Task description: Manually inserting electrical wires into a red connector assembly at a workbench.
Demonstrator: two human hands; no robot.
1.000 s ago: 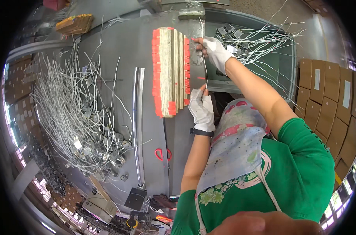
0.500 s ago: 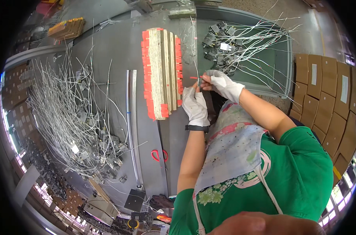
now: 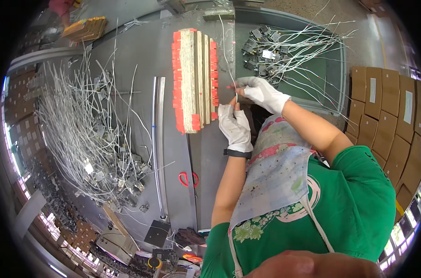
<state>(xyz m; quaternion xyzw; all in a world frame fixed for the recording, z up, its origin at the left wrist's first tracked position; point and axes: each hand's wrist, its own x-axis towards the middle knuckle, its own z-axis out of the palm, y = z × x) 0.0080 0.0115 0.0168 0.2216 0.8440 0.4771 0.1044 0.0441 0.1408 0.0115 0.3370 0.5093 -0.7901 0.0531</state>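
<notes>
I see the white wire (image 3: 227, 55) running away from both hands over the counter (image 3: 210, 157), its long axis nearly straight ahead and leaning slightly left, its near end at the fingertips. The right hand (image 3: 265, 94) pinches it narrowly from the right; the left hand (image 3: 235, 128) sits just below, fingers drawn close, though I cannot tell whether they grip it. Left of the wire, the red-taped stack of strips (image 3: 187, 78) hems that side; right of it stands the green tray (image 3: 343, 78), past the right hand.
</notes>
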